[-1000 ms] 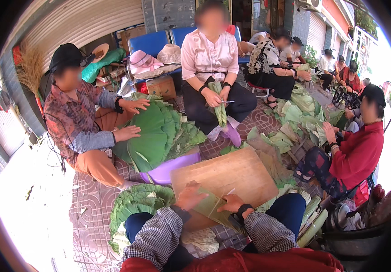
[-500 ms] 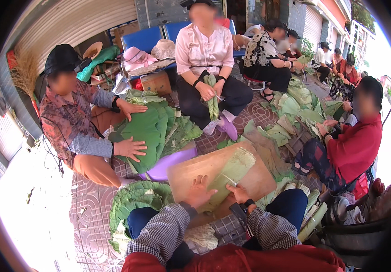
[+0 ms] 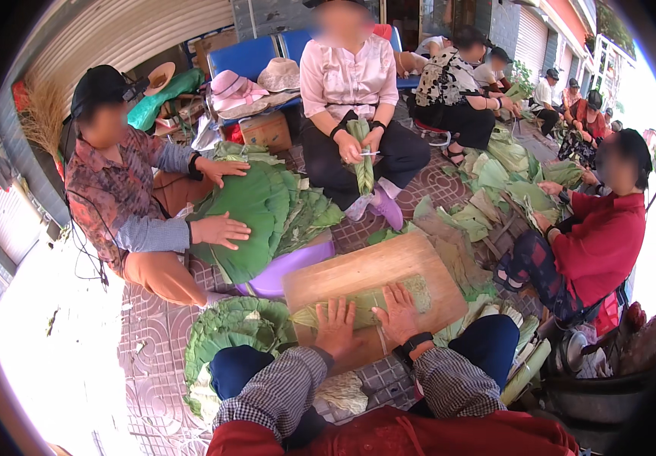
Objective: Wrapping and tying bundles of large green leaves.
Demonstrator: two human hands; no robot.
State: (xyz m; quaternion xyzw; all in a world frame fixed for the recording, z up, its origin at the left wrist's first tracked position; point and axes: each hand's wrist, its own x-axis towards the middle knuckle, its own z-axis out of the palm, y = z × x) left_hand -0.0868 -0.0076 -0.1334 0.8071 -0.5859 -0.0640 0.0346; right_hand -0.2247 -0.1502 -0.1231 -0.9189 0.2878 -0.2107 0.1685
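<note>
A flat, long bundle of pale green leaves (image 3: 419,291) lies crosswise on a wooden board (image 3: 328,277) in front of me. My left hand (image 3: 335,327) rests on the bundle's left part with its fingers spread. My right hand (image 3: 398,313) lies on its right part, palm down with the fingers stretched out. Both hands press from the near side and grasp nothing. A thin white tie (image 3: 382,342) runs down the board between my hands. The leaf under my palms is hidden.
A round pile of green leaves (image 3: 229,334) sits by my left knee. Beyond the board stands a purple basin (image 3: 282,273); a person to the left spreads large leaves (image 3: 255,220) above it. Opposite, another person holds a tied leaf bundle (image 3: 362,156). A dark container (image 3: 601,380) stands right.
The leaf bundle has turned from slanting away to lying crosswise. My right hand has let go of the white tie and flattened onto the bundle; my left hand presses its left part.
</note>
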